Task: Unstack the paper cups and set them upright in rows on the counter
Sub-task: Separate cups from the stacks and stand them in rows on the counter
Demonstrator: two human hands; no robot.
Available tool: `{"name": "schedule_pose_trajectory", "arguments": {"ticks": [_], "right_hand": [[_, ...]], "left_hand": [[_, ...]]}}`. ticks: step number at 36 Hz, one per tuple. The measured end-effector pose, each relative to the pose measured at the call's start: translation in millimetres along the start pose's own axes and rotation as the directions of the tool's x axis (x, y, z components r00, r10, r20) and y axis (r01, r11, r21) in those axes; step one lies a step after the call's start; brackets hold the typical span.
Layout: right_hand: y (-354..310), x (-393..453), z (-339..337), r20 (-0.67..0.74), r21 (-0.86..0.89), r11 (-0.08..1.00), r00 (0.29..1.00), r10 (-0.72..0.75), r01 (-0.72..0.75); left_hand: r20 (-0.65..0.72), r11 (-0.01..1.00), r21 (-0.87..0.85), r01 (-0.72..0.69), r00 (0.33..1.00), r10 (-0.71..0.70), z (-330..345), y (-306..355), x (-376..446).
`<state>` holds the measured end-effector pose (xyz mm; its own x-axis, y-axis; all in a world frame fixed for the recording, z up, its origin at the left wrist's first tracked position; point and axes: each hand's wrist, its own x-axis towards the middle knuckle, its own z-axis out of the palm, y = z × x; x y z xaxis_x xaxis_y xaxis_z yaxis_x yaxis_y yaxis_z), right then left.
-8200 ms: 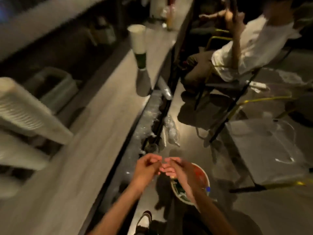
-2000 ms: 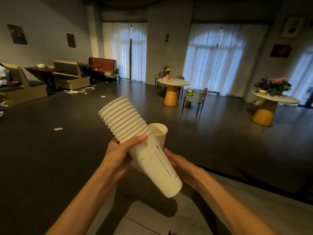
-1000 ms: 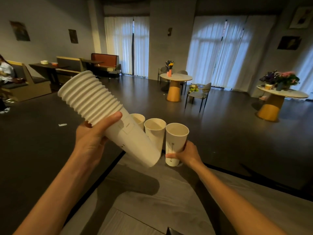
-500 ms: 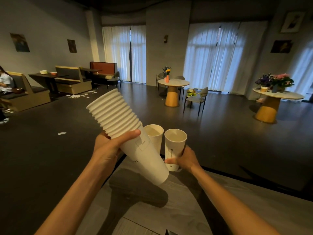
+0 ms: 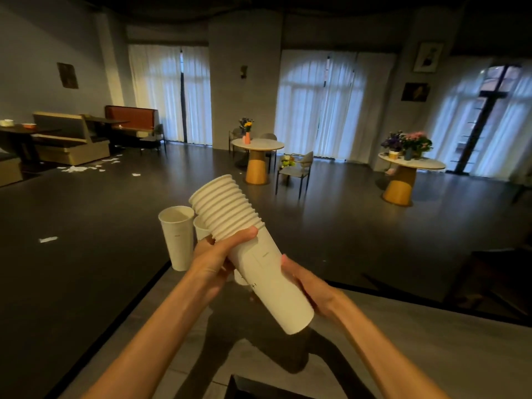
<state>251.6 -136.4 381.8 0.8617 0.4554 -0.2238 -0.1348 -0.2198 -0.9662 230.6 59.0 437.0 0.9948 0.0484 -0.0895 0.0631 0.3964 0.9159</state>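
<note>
Pulling the bottom cup free should go best if the left hand (image 5: 214, 262) keeps its clasp near the rims of the tilted stack (image 5: 247, 254) above the counter (image 5: 403, 341) while the right hand (image 5: 306, 286), wrapped round the lowest cup, twists gently.

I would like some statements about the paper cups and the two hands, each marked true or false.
1. Both hands hold the cup stack. True.
2. The stack stands upright on the counter. False: it is tilted, in the air.
3. The left hand grips near the stacked rims. True.
4. No single cup stands on the counter. False: an upright cup is at the far edge.
5. The right hand holds the stack's lower part. True.
</note>
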Motion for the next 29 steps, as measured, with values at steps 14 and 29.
{"name": "schedule_pose_trajectory", "arguments": {"ticks": [14, 29], "right_hand": [[31, 16, -24, -0.328, -0.456, 0.888, 0.918, -0.223, 0.053], [47, 99, -45, -0.557, -0.338, 0.932, 0.826, -0.090, -0.127]], "left_hand": [[-0.197, 0.957, 0.040, -0.287, 0.937, 0.289, -1, 22, 16], [-0.210, 0.945, 0.032, -0.325, 0.922, 0.325, -54, 38, 30]]}}
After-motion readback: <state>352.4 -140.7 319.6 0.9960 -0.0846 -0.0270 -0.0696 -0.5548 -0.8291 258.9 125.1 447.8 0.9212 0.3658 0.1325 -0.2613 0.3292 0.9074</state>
